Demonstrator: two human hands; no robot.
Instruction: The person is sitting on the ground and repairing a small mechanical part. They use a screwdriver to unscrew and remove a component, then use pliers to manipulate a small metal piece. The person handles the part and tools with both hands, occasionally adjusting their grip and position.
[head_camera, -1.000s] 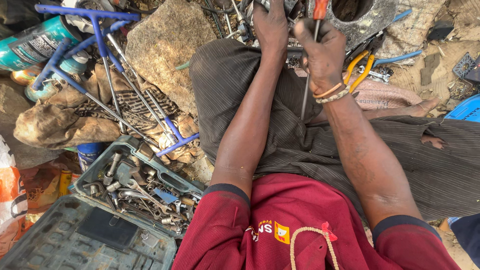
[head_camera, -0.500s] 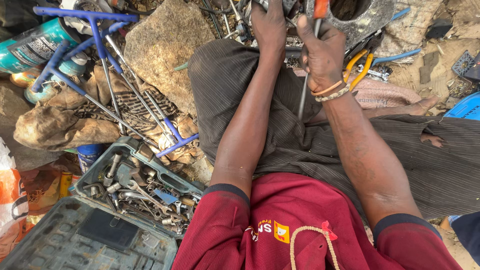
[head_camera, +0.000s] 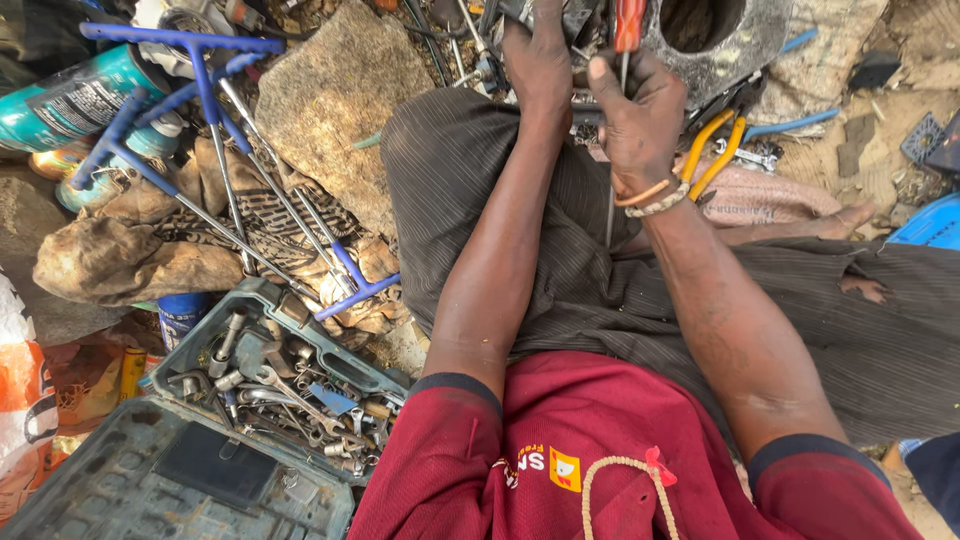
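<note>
1. Head view: the right hand (head_camera: 640, 125) is wrapped tight around a red-handled screwdriver (head_camera: 628, 25), shaft pointing down over the dark striped lap.
2. The left hand (head_camera: 538, 65) presses on a grey metal engine part (head_camera: 735, 45) at the top edge; its fingers are hidden, so I cannot tell their grip.
3. Yellow-handled pliers (head_camera: 712, 150) lie just beside the right wrist.
4. An open grey plastic toolbox of sockets and spanners (head_camera: 280, 385) sits on the ground, lower left.

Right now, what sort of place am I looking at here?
Probably an informal outdoor repair spot on bare ground. An open tool case full of sockets and spanners, blue-handled T-wrenches on rags, and yellow-handled pliers beside a metal engine part suggest mechanical work.
</note>
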